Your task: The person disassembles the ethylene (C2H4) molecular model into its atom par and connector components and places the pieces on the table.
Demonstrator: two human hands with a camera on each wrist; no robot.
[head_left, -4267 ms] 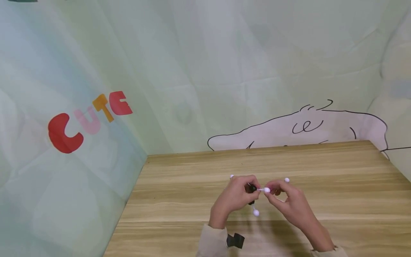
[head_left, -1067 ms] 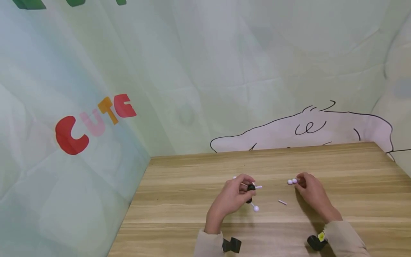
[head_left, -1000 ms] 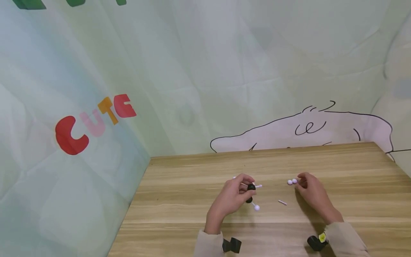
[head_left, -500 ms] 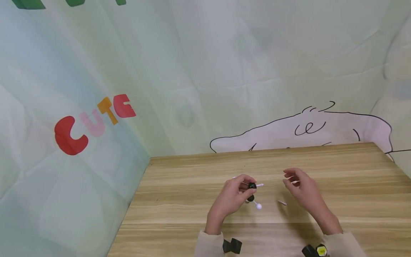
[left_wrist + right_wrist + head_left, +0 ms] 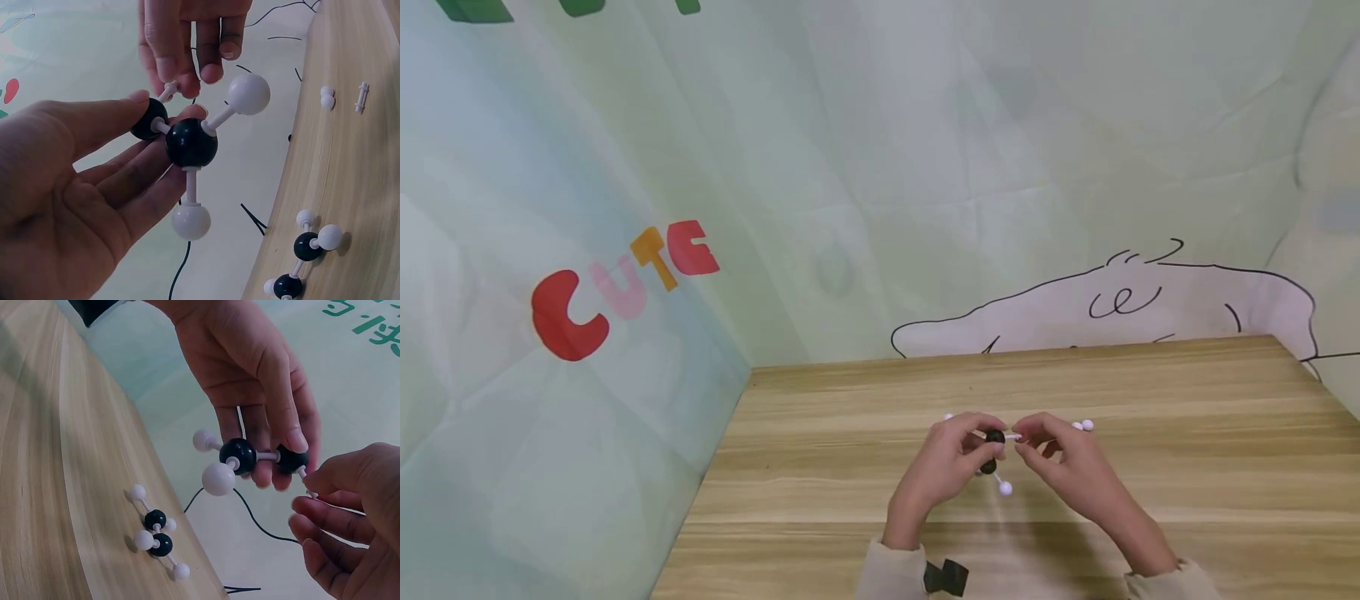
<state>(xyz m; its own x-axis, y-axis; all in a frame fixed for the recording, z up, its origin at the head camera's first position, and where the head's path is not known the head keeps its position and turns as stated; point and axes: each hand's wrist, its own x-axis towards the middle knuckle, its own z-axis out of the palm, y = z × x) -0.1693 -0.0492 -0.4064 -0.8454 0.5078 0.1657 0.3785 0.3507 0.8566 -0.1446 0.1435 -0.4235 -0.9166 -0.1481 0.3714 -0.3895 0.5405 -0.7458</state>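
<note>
My left hand (image 5: pixel 943 458) holds a ball-and-stick molecular model by one of its black balls (image 5: pixel 292 459). A second black ball (image 5: pixel 191 143) is joined to it by a short white stick and carries two white balls (image 5: pixel 249 94). From the held black ball a white connector stick (image 5: pixel 1013 437) points right, with no ball on its end. Thumb and fingers of my right hand (image 5: pixel 1071 467) pinch this stick near its free end, as the right wrist view shows. The model is above the table, tilted.
Another black-and-white model (image 5: pixel 306 247) lies on the wooden table (image 5: pixel 850 450), mostly hidden behind my left hand in the head view. Two loose white balls (image 5: pixel 1082 426) lie together behind my right hand. A loose white connector stick (image 5: pixel 362 97) lies near them.
Earlier my right fingers were on a white ball at the stick's end; then two balls lay together on the table beside that hand. It has since moved left to the bare stick.
</note>
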